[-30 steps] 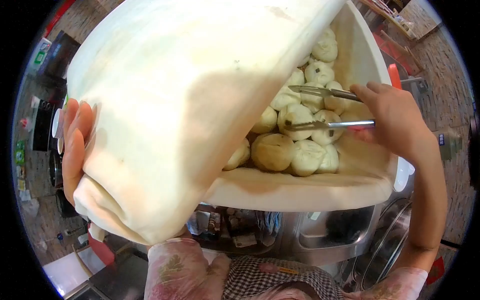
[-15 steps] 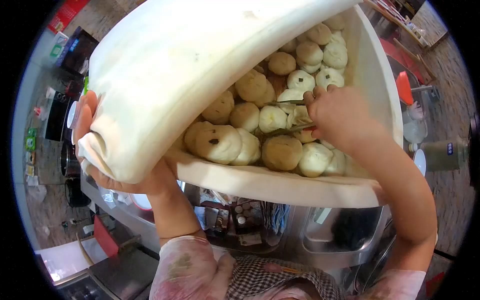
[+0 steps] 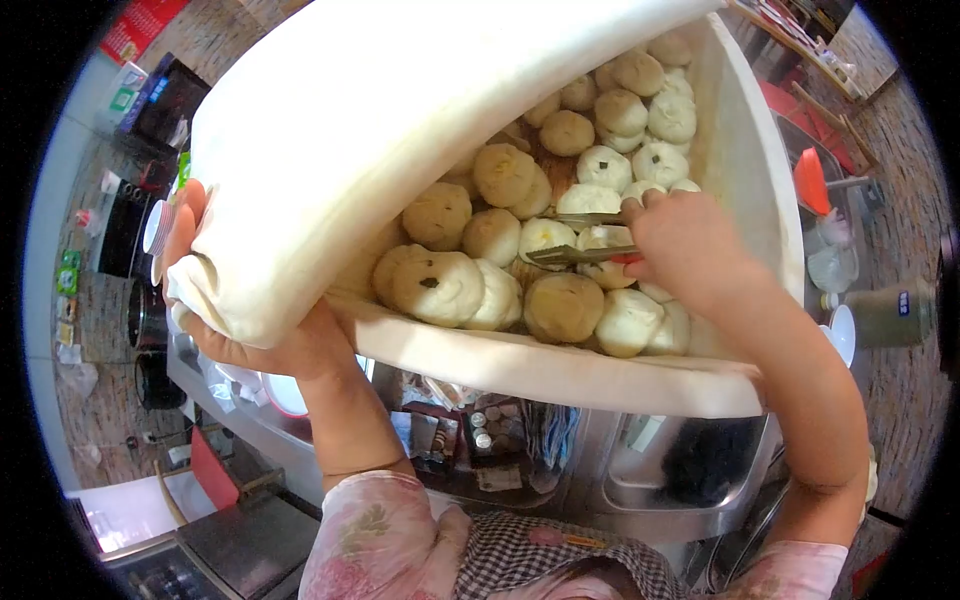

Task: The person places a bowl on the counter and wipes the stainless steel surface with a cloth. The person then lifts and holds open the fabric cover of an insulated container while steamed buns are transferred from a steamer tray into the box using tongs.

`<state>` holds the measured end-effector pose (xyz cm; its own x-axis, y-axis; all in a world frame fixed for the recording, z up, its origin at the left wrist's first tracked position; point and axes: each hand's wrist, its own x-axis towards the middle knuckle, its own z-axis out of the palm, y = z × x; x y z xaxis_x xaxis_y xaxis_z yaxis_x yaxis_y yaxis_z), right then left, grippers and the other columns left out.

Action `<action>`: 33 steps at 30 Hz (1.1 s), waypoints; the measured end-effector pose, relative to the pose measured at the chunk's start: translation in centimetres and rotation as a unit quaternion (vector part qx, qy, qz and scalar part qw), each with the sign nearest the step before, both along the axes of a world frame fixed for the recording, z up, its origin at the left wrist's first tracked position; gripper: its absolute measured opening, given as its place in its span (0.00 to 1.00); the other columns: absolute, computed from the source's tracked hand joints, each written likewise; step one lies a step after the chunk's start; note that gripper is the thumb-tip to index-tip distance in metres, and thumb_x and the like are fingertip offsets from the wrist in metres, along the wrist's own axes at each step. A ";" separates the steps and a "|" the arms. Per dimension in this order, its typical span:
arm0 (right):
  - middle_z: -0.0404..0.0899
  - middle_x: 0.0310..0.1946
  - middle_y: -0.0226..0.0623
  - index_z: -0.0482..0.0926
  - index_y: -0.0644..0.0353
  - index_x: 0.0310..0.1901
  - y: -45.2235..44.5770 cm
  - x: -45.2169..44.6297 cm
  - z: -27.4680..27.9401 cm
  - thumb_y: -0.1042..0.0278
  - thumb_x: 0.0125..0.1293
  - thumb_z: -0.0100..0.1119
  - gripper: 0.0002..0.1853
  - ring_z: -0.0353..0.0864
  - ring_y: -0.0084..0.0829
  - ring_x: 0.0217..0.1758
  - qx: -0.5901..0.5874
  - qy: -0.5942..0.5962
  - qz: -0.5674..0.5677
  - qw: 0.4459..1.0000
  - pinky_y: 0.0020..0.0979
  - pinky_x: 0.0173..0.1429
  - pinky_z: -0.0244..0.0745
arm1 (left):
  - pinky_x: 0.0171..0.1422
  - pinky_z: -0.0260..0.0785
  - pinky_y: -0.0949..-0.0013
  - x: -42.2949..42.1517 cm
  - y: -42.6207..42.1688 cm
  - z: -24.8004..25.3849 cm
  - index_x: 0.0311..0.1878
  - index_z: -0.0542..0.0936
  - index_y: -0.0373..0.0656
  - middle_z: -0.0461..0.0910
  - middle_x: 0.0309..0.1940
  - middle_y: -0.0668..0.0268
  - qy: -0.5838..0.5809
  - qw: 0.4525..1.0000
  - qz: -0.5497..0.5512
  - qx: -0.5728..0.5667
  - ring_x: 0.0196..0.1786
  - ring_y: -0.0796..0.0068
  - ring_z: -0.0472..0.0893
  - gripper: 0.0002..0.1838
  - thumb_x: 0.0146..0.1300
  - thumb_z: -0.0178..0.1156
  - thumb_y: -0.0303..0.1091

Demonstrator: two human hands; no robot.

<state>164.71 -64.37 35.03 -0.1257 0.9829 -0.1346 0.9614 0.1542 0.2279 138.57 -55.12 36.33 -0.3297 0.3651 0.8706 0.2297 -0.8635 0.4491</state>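
Note:
My left hand (image 3: 255, 340) grips the near-left corner of a thick white padded cover (image 3: 320, 130), with the fingers on its outer edge. The cover is lifted and slopes over the left part of a deep white-lined container (image 3: 560, 378). Inside lie many round steamed buns (image 3: 565, 307), some with a small dark square on top. My right hand (image 3: 685, 240) reaches in over the right rim and is closed around metal tongs (image 3: 575, 254) with a red grip. The two tong arms point left, apart, just above pale buns; whether they touch one is unclear.
Below the container is a metal counter with a cash tray (image 3: 490, 430) of coins and notes and a steel basin (image 3: 690, 460). A lidded clear jar (image 3: 890, 318) stands at the right, near an orange-red object (image 3: 811, 182). Black appliances (image 3: 160, 100) are at the left.
The tong arms have drawn closer together, and my right hand has shifted slightly right and down. My left hand still holds up the cover, which has moved a little.

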 end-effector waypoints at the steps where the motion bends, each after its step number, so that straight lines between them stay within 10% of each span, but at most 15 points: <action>1: 0.80 0.30 0.42 0.79 0.62 0.34 0.1 0.4 0.3 0.59 0.52 0.63 0.14 0.82 0.40 0.35 -0.021 0.021 -0.017 0.999 0.38 0.38 0.75 | 0.58 0.71 0.61 0.0 0.1 -0.1 0.53 0.70 0.31 0.74 0.51 0.51 0.013 1.000 0.007 0.006 0.52 0.63 0.76 0.24 0.62 0.59 0.41; 8: 0.79 0.28 0.45 0.77 0.61 0.36 -0.1 1.7 2.0 0.52 0.52 0.65 0.19 0.80 0.48 0.35 0.003 0.163 -0.051 0.985 0.42 0.38 0.74 | 0.59 0.70 0.61 0.0 0.2 -0.2 0.54 0.69 0.31 0.73 0.53 0.51 -0.004 1.000 -0.028 0.005 0.53 0.63 0.76 0.27 0.61 0.60 0.44; 33: 0.76 0.36 0.43 0.71 0.63 0.44 -1.1 2.3 4.6 0.57 0.45 0.70 0.28 0.78 0.42 0.42 0.055 0.079 0.019 0.995 0.38 0.44 0.75 | 0.58 0.70 0.61 0.0 -0.1 0.0 0.53 0.71 0.31 0.75 0.51 0.52 -0.009 1.000 -0.013 -0.012 0.52 0.63 0.76 0.30 0.60 0.60 0.50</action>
